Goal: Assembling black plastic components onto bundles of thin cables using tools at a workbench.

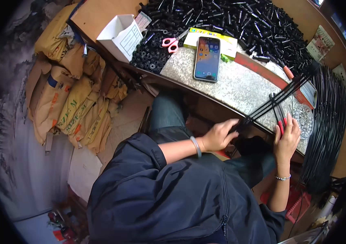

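Black rods [276,99] stay level if our left hand [220,135] grips their ends while our right hand [287,140] clasps red-handled pliers [279,118] on the worktop [238,87].

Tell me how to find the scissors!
Start at the speckled stone slab on the table. A phone lies on it, screen lit. Just left of the phone lie the scissors, the only pink-handled thing among heaps of black tubes.

Left hand [218,136] curled closed — right hand [287,140] gripping, fingers upward.
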A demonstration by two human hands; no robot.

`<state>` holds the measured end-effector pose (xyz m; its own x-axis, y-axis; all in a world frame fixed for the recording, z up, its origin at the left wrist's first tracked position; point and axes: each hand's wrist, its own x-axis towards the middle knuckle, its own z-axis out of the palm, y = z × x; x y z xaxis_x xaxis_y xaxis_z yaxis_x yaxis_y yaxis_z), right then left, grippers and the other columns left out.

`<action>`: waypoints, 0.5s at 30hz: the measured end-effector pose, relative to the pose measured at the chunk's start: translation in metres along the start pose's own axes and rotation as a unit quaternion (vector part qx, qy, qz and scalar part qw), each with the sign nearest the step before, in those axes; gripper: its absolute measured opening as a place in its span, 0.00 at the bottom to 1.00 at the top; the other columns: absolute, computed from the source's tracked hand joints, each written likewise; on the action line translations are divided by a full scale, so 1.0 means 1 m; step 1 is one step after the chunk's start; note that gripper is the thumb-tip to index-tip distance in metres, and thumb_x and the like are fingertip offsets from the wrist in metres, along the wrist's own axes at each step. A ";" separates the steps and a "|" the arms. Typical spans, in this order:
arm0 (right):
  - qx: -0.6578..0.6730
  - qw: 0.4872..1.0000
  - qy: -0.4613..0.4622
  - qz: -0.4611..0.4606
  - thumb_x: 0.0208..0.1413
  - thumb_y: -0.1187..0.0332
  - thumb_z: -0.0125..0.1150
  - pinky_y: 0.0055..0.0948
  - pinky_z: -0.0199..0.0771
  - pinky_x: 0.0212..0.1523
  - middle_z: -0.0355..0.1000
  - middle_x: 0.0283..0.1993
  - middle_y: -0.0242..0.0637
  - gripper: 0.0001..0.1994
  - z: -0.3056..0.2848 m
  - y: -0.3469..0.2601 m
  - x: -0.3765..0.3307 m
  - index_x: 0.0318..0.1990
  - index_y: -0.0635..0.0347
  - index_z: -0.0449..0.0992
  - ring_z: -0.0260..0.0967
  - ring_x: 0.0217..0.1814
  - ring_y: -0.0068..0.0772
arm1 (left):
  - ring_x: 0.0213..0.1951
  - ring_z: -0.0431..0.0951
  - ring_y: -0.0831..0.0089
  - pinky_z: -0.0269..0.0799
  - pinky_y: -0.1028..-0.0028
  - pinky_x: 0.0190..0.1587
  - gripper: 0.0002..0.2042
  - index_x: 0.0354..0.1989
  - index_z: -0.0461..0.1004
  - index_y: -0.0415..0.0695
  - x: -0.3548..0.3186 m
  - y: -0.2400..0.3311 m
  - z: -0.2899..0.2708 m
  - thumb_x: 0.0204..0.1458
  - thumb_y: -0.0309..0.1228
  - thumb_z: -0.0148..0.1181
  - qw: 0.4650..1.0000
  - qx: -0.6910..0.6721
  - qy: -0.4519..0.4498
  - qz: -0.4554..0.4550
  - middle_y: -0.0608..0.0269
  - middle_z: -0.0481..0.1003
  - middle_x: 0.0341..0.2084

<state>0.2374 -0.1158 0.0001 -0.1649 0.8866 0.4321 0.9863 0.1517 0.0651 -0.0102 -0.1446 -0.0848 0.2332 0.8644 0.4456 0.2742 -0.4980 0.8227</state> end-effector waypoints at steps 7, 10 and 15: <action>0.259 0.965 0.005 0.035 0.55 0.72 0.58 0.35 0.69 0.49 0.64 0.51 0.48 0.20 -0.012 -0.024 0.008 0.55 0.64 0.66 0.66 0.50 0.45 | 0.38 0.78 0.55 0.73 0.69 0.38 0.27 0.61 0.54 0.37 0.016 0.071 -0.215 0.54 0.27 0.55 0.953 0.225 0.201 -0.037 0.46 0.74 0.42; 0.229 0.973 -0.002 0.010 0.55 0.70 0.58 0.33 0.69 0.47 0.65 0.48 0.46 0.19 -0.013 -0.035 0.013 0.54 0.64 0.66 0.67 0.48 0.42 | 0.36 0.77 0.51 0.72 0.65 0.41 0.26 0.60 0.54 0.34 -0.095 0.038 -0.248 0.54 0.25 0.52 0.926 0.313 0.172 -0.126 0.44 0.74 0.37; 0.226 0.970 -0.055 0.070 0.56 0.70 0.58 0.28 0.67 0.43 0.68 0.44 0.43 0.17 -0.014 -0.032 0.008 0.52 0.64 0.68 0.66 0.39 0.34 | 0.50 0.70 0.44 0.66 0.60 0.50 0.28 0.62 0.52 0.38 -0.312 -0.007 -0.178 0.54 0.29 0.52 0.858 0.206 0.076 -0.464 0.35 0.68 0.48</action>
<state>0.2048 -0.1194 0.0144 -0.0534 0.9499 0.3078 0.8992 0.1798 -0.3988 -0.2513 -0.3978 -0.1669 -0.3802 0.8855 -0.2670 0.5899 0.4545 0.6674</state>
